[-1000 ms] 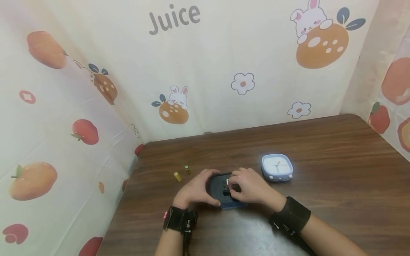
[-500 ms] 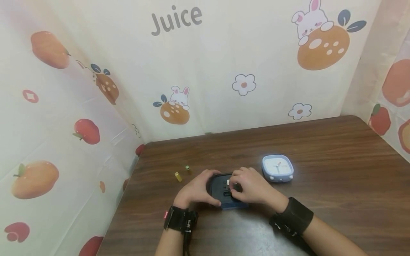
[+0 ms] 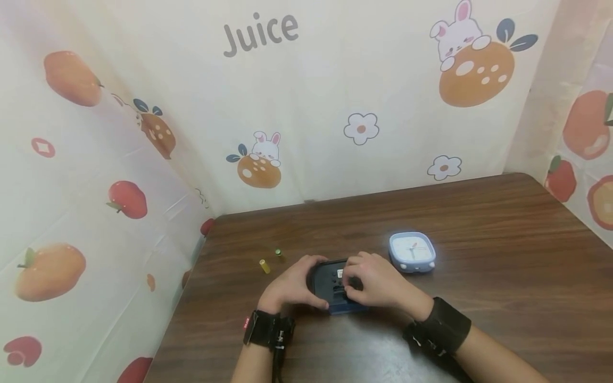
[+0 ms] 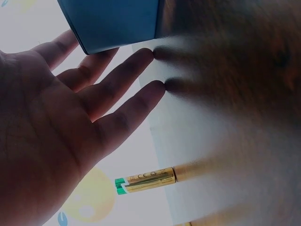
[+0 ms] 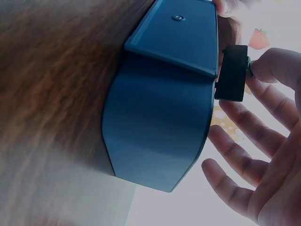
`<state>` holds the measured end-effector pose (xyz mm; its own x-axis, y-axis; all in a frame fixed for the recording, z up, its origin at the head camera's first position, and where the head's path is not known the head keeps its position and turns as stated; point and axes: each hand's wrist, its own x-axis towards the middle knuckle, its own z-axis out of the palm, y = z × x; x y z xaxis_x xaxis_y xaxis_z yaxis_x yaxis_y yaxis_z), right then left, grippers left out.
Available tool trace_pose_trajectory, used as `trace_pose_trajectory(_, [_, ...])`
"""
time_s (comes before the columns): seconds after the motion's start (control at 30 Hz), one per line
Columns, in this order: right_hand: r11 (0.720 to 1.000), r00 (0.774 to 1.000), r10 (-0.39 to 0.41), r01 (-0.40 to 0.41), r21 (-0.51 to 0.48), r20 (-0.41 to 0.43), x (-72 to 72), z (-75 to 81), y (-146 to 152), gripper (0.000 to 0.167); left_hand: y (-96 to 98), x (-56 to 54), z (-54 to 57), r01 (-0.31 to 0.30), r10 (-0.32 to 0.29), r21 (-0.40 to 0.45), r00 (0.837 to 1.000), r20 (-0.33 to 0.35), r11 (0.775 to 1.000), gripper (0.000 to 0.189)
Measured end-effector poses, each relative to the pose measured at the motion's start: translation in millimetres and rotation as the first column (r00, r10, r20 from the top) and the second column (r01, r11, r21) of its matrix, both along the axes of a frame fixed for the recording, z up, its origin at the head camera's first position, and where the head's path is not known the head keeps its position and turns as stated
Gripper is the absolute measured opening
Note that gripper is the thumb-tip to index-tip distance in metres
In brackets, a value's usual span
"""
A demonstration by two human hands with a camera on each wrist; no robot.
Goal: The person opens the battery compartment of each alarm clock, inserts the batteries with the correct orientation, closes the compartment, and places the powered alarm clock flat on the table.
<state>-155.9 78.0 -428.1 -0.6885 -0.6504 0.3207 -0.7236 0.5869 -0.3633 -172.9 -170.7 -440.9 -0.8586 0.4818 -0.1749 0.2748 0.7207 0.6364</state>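
A blue clock [image 3: 347, 308] lies on the table with its black back up, small knobs and a white label showing. My left hand [image 3: 293, 284] holds its left side, thumb at the near edge and fingers round the far edge. My right hand [image 3: 370, 277] is over the right part of the back. In the right wrist view its thumb and a finger pinch a small black cover [image 5: 233, 73], which stands on edge at the clock's back; the other fingers are spread. The right hand hides part of the back in the head view.
Left of the clock are two small batteries, a gold one [image 3: 265, 266] lying near the left hand and a green-ended one [image 3: 279, 252] behind it. A light blue clock [image 3: 412, 251] lies face up at the right. Patterned curtains [image 3: 306, 106] border the brown table [image 3: 479, 239].
The small black cover under the right fingers changes its tilt slightly over the back. Both hands otherwise keep their places; the head view shifts a little.
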Motion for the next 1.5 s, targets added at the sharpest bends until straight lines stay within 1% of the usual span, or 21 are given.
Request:
trace_pose_trajectory(0.17, [1.000,1.000,0.024,-0.024,0.001,0.008,3.5,3.6,0.1,0.010,-0.3,0.6,0.2,-0.003,0.003,0.007,1.000,0.004,1.000,0.089])
trace_pose_trajectory(0.5, [0.997,0.994,0.073,-0.072,0.011,-0.082,9.7,6.1,0.4,0.011,0.0,-0.2,0.0,-0.013,0.013,0.007,1.000,0.015,1.000,0.089])
trace_pose_trajectory(0.6, [0.995,0.992,0.097,-0.096,0.016,-0.075,11.7,7.6,-0.3,0.012,-0.2,-0.4,-0.8,-0.015,0.015,0.012,1.000,0.009,1.000,0.088])
trace_pose_trajectory(0.73, [0.992,0.992,0.119,-0.118,0.031,-0.034,14.9,9.7,-1.7,0.012,-0.7,-0.5,-1.6,-0.014,0.014,0.020,1.000,0.005,1.000,0.088])
trace_pose_trajectory(0.93, [0.988,0.990,0.141,-0.140,0.062,-0.019,19.4,11.3,-2.7,0.010,0.0,-0.3,-2.0,-0.013,0.013,0.016,1.000,0.003,1.000,0.087])
trace_pose_trajectory(1.17, [0.980,0.981,0.191,-0.189,0.061,-0.041,25.3,10.0,-6.3,0.010,-0.2,-0.1,-3.5,-0.020,0.020,-0.002,1.000,0.000,1.000,0.087])
trace_pose_trajectory(1.33, [0.967,0.967,0.249,-0.246,0.061,-0.053,30.9,9.4,-10.1,0.009,-0.4,-0.3,-3.2,-0.028,0.028,0.005,1.000,0.007,1.000,0.088])
trace_pose_trajectory(1.5, [0.960,0.959,0.273,-0.268,0.077,-0.075,36.9,8.1,-14.2,0.010,-0.5,-0.9,-1.9,-0.004,0.004,0.014,1.000,-0.012,1.000,0.090])
